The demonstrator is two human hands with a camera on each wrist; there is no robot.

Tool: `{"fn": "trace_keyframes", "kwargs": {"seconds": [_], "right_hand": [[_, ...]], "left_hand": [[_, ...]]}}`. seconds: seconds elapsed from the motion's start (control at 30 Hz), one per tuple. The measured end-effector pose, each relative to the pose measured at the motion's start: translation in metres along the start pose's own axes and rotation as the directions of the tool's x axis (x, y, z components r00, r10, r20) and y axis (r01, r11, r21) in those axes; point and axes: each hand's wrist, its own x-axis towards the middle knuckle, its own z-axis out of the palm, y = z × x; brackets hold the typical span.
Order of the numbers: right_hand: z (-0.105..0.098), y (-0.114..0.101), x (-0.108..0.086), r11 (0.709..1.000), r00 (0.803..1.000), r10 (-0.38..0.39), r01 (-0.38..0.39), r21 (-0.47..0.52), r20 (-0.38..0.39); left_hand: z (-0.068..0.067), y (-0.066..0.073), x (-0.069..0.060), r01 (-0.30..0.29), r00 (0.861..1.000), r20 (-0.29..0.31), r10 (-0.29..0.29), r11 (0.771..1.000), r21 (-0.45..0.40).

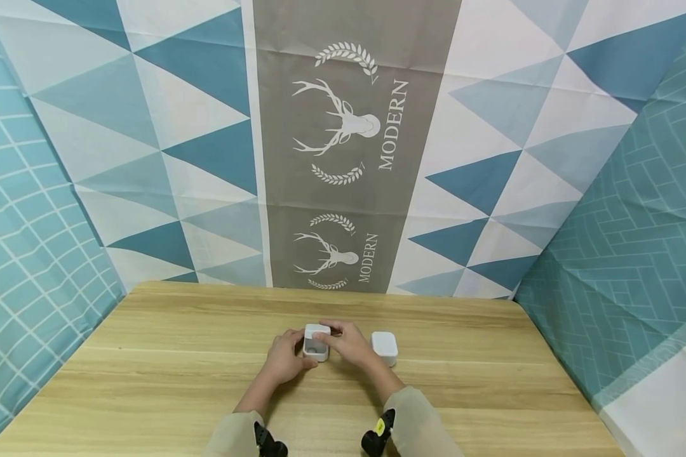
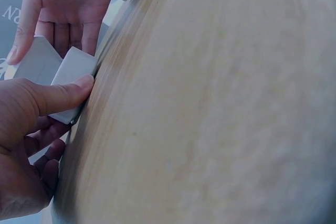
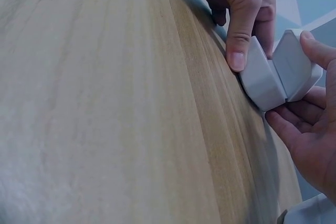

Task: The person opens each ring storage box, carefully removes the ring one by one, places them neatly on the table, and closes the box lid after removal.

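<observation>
Box [image 1: 316,348], left hand [image 1: 284,358] gripping base [image 3: 262,83], right hand [image 1: 349,343] pinching lid [image 3: 295,66]

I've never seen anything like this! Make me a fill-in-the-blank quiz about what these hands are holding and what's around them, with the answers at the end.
1. The left hand and right hand hold one box, whose colour is ____.
2. Its lid is not closed but ____.
3. On the table, seen from the person's side, the other box sits to the ____ of the held one.
4. The word printed on the cloth behind is ____.

Missing words: white; open; right; MODERN.
</observation>
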Motion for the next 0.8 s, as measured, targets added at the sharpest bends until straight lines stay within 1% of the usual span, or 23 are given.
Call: {"fn": "trace_keyframes", "kwargs": {"seconds": [0.23,0.47,0.8], "right_hand": [[-0.0002,0.0002,0.0004,1.0,1.0,-0.003,0.003,0.006,0.003],[-0.0007,-0.0026,-0.0012,1.0,1.0,0.002,-0.002,0.007,0.001],[-0.0002,0.0002,0.0003,1.0,1.0,-0.004,0.004,0.015,0.005]], "left_hand": [[-0.0001,0.0003,0.0001,-0.002,1.0,-0.001,0.002,1.0,-0.004],[-0.0005,0.001,0.0,0.012,1.0,0.002,-0.012,1.0,-0.02],[-0.0005,0.0011,-0.0001,0.005,1.0,0.0,-0.005,1.0,-0.021]]}}
